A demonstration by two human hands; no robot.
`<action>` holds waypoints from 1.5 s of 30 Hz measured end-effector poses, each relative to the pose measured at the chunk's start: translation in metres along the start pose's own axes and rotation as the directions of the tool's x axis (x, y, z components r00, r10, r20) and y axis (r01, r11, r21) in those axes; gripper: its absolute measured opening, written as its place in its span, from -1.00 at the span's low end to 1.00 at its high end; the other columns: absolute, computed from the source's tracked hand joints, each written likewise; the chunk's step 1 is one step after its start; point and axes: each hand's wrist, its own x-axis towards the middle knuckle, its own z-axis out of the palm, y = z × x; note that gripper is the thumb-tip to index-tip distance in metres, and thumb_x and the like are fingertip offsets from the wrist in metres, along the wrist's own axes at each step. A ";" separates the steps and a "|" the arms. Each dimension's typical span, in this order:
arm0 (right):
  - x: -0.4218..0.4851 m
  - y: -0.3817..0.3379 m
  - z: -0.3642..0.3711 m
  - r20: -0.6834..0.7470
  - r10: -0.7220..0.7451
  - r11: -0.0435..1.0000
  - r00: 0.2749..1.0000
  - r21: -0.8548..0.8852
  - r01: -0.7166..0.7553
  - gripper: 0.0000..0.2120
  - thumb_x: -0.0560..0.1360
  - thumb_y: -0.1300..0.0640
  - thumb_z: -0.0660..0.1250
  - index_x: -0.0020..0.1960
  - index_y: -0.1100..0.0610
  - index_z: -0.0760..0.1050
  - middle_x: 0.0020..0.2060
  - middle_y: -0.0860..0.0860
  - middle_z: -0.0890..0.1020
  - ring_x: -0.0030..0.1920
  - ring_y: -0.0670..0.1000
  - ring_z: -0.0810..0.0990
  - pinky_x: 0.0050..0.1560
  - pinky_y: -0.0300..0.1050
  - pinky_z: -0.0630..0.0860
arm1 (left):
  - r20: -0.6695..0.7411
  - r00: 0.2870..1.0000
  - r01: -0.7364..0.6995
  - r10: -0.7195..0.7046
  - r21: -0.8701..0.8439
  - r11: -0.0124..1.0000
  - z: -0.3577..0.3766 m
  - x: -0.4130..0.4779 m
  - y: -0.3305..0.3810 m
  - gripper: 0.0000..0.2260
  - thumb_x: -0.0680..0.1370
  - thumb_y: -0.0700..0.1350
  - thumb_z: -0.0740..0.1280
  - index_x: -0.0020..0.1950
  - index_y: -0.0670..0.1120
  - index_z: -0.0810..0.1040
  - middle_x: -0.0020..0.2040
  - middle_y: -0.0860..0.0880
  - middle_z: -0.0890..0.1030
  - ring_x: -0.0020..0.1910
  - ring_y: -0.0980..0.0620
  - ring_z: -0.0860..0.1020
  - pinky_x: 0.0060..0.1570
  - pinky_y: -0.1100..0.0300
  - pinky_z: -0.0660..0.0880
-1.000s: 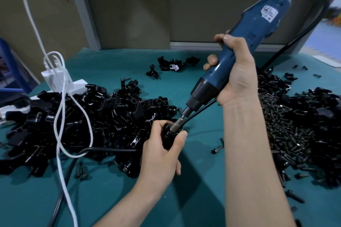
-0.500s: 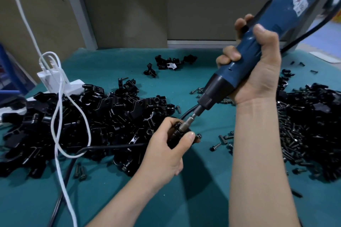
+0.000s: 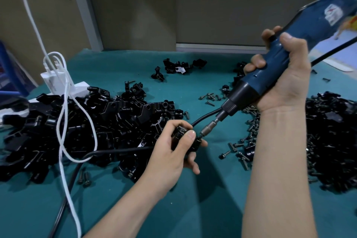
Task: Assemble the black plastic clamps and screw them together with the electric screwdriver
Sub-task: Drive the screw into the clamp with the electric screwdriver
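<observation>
Slipping is the main risk: the bit of the electric screwdriver [image 3: 289, 60] meets the clamp [image 3: 186, 138] at a slant, so if the tip is not seated square in the screw head it could cam out and skid toward the fingers [image 3: 190, 135] wrapped close around the part. A loose hold could also let the clamp twist under torque, and the black cable [image 3: 204, 117] passing just behind the bit might snag. The left hand [image 3: 170, 152] has its grip closed around the clamp, thumb on top, holding it just above the teal tabletop [image 3: 212, 199] in front of the large parts pile [image 3: 87, 127]. The right hand [image 3: 284, 81] has its grip wrapped tight around the blue tool body, tip pressed to the clamp's right end. The clamp looks small, dark and glossy, mostly hidden by the hand; whether its halves sit flush cannot be told. Loose screws [image 3: 239, 150] lie scattered nearby
</observation>
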 end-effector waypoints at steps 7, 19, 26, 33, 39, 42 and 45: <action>0.000 0.003 0.002 -0.004 0.034 0.999 0.999 -0.026 -0.034 -0.97 0.54 0.18 0.17 -0.05 0.08 0.38 -0.20 -0.07 0.60 -0.50 -0.11 0.38 -0.42 -0.24 0.39 | 0.025 1.000 -0.013 0.012 0.065 0.998 -0.004 0.001 -0.003 -0.85 0.49 -0.12 0.30 0.00 -0.12 0.40 -0.24 -0.16 0.66 -0.50 0.07 0.38 -0.57 0.23 0.41; 0.002 0.007 -0.003 0.053 0.092 0.996 0.994 -0.022 -0.091 -0.97 0.51 0.20 0.18 -0.05 0.11 0.37 -0.23 -0.07 0.55 -0.50 -0.11 0.37 -0.42 -0.25 0.37 | 0.015 0.999 0.026 -0.028 0.101 0.995 -0.005 0.001 -0.008 -0.94 0.59 -0.23 0.24 -0.03 -0.08 0.41 -0.22 -0.19 0.68 -0.55 0.10 0.28 -0.63 0.32 0.30; 0.002 0.011 -0.004 0.038 0.112 0.994 0.993 -0.014 -0.112 -0.97 0.53 0.21 0.17 -0.06 0.11 0.38 -0.22 -0.05 0.54 -0.51 -0.10 0.37 -0.43 -0.24 0.38 | -0.011 0.999 0.044 -0.043 0.099 0.994 -0.004 0.000 -0.008 -0.94 0.59 -0.24 0.23 -0.04 -0.10 0.40 -0.22 -0.19 0.68 -0.56 0.11 0.22 -0.64 0.36 0.22; 0.003 0.013 -0.003 0.056 0.120 0.993 0.991 -0.027 -0.119 -0.96 0.49 0.20 0.21 -0.06 0.12 0.40 -0.22 -0.05 0.56 -0.50 -0.10 0.38 -0.43 -0.24 0.38 | -0.017 0.999 0.050 -0.049 0.102 0.994 -0.004 0.000 -0.008 -0.96 0.60 -0.22 0.23 -0.03 -0.09 0.41 -0.21 -0.19 0.69 -0.56 0.12 0.25 -0.64 0.35 0.23; 0.004 0.014 -0.003 0.053 0.133 0.991 0.990 -0.016 -0.133 -0.93 0.46 0.19 0.23 -0.05 0.12 0.40 -0.23 -0.05 0.56 -0.51 -0.10 0.38 -0.43 -0.24 0.38 | -0.023 0.998 0.053 -0.052 0.073 0.996 -0.004 0.000 -0.009 -0.98 0.59 -0.22 0.22 -0.02 -0.12 0.40 -0.20 -0.21 0.68 -0.57 0.12 0.24 -0.65 0.37 0.23; 0.004 0.015 -0.003 0.056 0.134 0.991 0.989 -0.025 -0.132 -0.92 0.46 0.19 0.24 -0.05 0.12 0.40 -0.23 -0.05 0.56 -0.51 -0.10 0.38 -0.44 -0.24 0.38 | -0.025 0.998 0.054 -0.052 0.066 0.996 -0.004 0.000 -0.009 -0.98 0.58 -0.22 0.23 0.00 -0.14 0.40 -0.20 -0.21 0.68 -0.57 0.12 0.25 -0.66 0.35 0.25; 0.003 0.016 -0.001 0.065 0.137 0.990 0.988 -0.030 -0.136 -0.92 0.46 0.20 0.23 -0.04 0.12 0.39 -0.23 -0.05 0.56 -0.50 -0.10 0.38 -0.44 -0.24 0.39 | -0.029 0.998 0.051 -0.049 0.066 0.997 -0.004 0.000 -0.010 -0.97 0.59 -0.23 0.23 0.01 -0.15 0.40 -0.20 -0.21 0.68 -0.57 0.13 0.25 -0.65 0.35 0.27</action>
